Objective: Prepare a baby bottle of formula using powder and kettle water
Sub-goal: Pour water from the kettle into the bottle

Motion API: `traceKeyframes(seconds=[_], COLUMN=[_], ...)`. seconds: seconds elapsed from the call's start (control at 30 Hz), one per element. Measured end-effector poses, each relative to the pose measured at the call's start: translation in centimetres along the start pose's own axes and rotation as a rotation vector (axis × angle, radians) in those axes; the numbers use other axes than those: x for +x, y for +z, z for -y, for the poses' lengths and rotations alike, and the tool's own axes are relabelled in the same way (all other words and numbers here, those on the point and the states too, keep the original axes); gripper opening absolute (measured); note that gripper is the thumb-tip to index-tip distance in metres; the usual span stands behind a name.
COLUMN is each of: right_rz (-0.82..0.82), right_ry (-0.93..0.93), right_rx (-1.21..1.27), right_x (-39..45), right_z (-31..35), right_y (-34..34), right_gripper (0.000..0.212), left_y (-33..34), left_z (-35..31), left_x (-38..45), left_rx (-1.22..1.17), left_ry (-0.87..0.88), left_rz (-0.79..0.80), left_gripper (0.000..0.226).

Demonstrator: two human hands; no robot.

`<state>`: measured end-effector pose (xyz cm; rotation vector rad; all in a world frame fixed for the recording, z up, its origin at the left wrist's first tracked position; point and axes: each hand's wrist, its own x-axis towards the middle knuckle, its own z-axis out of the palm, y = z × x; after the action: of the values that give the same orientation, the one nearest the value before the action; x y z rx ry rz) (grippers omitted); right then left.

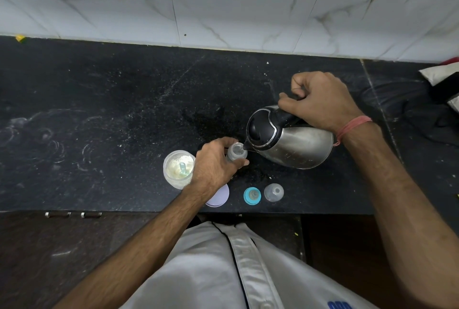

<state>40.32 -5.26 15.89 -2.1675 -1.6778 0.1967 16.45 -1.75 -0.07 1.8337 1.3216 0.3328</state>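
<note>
One clear uncapped bottle (236, 151).

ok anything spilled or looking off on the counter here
Yes: pale powdery specks and smears are scattered over the black counter, thickest behind the bottle and kettle. The powder jar sits open. Nothing looks tipped or broken.

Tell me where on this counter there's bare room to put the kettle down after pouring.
The widest bare patch is the counter left of the powder jar, back to the tiled wall. There's also room behind the kettle, toward the wall. The front edge is crowded: bottle, lilac lid, blue teat ring, clear cap.
</note>
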Motion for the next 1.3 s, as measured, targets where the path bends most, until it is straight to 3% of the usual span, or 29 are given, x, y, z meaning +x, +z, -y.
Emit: traceKeyframes(seconds=[1.3], right_rz=[0.004], right_ry=[-0.018], right_rx=[-0.082], right_x=[0.0], right_z=[1.3], right_y=[-0.4], right_gripper=[0.039], left_y=[0.1], left_z=[0.2], left_x=[0.1], left_rx=[-0.024], left_ry=[0.004], left_rz=[0.015], left_gripper=[0.062])
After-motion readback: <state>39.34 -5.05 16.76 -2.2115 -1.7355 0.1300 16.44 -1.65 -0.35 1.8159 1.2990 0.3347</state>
